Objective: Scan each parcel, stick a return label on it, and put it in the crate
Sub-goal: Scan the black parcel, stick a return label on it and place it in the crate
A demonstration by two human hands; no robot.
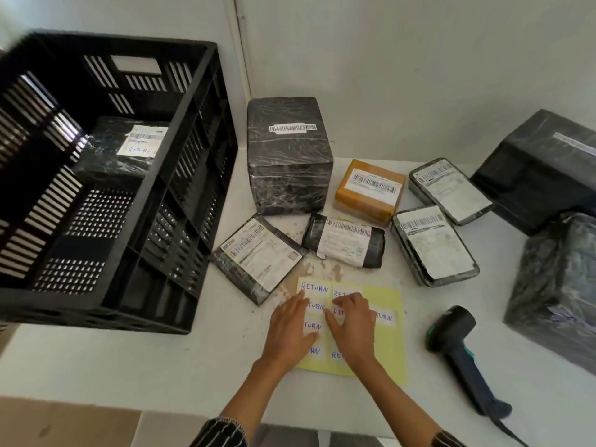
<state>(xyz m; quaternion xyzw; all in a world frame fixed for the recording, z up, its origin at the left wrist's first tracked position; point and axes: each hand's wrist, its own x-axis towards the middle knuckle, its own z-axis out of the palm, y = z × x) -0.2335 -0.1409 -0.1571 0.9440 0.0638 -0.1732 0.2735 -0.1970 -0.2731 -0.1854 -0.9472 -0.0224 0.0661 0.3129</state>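
**Lifting a return label from the sheet**

Nearest you, the left grip point(292, 324) lies flat with its fingers straight, pressing the yellow label sheet point(387, 350) to the counter point(161, 366); it holds nothing. The right grip point(350, 321) arches over the middle of the sheet, thumb and fingertips on a white label. Whether a corner is already pinched cannot be told.

In judgement, you should pin the sheet, raise one corner with a nail, and peel low and slowly so the label neither curls nor tears.

Each label reads "RETURN" in blue handwriting, though several are partly covered. The scanner point(458, 343) lies untouched at 3 o'clock of the sheet.

At 12 o'clock are parcels showing no return label: a flat parcel point(258, 256), a tan parcel point(369, 191) and a tall black box point(287, 156). All carry barcodes, but their print is too small to read.

At 10 o'clock the crate point(200, 175) holds one wrapped parcel point(129, 146) marked "RETURN".
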